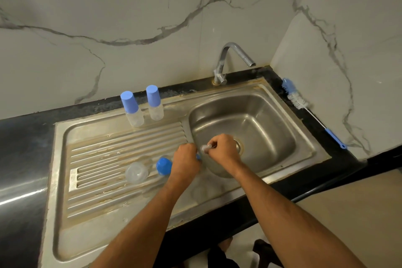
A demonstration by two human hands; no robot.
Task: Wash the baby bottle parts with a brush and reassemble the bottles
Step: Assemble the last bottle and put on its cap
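1. Marble-veined walls [130, 17] meet behind the stainless steel sink [256, 128], whose ridged drainboard [104, 159] runs to our left.
2. Our left hand [186, 162] curls round a small blue part [198, 156] at the basin's edge; we cannot tell what it is.
3. Our right hand [224, 151], just beside it, pinches a small clear nipple-like piece [205, 148].
4. A blue cap [164, 165] and clear bottle body [136, 172] lie left of our hands.
5. Two capped bottles [132, 109] stand behind; the blue-and-white bottle brush [297, 100] lies well apart on the right.
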